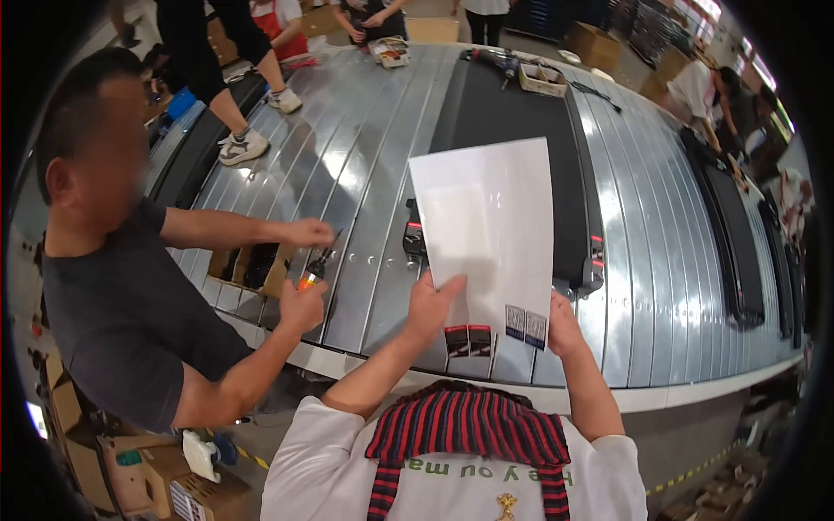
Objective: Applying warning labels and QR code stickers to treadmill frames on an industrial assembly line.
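Observation:
In front of me I hold up a glossy white label sheet (491,221), tilted and mostly bare. Two dark labels with square codes (526,326) sit at its lower right, and small red-and-black labels (467,341) show at its lower left. My left hand (433,304) grips the left edge, thumb on the face. The right edge is in my right hand (565,326), its fingers partly hidden behind the sheet. Beyond the sheet, and partly covered by it, a long black treadmill-like machine (569,182) lies flat on the metal slat table (647,217).
At my left a co-worker holds an orange-and-black power screwdriver (313,273) beside an open cardboard box (282,269) of dark parts. Another person's shoes (243,146) stand on the slats. A parts tray (543,80) rests on the machine's far end. More black machines (730,234) lie right.

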The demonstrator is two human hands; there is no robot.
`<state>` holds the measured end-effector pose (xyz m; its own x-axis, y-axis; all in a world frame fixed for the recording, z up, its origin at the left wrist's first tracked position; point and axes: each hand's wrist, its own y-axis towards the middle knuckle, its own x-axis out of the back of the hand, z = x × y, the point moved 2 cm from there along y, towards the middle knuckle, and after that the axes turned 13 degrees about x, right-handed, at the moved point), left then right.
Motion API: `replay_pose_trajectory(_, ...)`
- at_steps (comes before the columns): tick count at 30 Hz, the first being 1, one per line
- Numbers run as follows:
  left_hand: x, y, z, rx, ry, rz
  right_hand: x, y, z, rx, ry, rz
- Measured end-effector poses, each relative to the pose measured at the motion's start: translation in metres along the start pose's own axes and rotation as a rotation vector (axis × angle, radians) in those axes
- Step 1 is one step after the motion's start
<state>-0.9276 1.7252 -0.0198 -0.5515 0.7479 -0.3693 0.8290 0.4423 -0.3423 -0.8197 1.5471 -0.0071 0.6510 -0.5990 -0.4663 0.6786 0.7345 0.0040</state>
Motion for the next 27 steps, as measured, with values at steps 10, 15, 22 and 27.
replay_pose_trajectory(10, 0.021, 0.004, -0.019, -0.08, -0.093, 0.002, -0.029, -0.006, 0.012, 0.189, -0.507, -0.072)
replay_pose_trajectory(15, 0.023, -0.009, -0.025, -0.077, -0.105, 0.049, -0.03, 0.002, 0.001, 0.254, -0.452, -0.064)
replay_pose_trajectory(22, 0.031, -0.013, -0.022, 0.139, -0.335, 0.226, -0.035, 0.014, 0.001, 0.219, -0.347, -0.002)
replay_pose_trajectory(27, 0.034, -0.02, -0.014, 0.182, -0.226, 0.21, -0.04, 0.017, -0.004, 0.092, -0.405, 0.0)
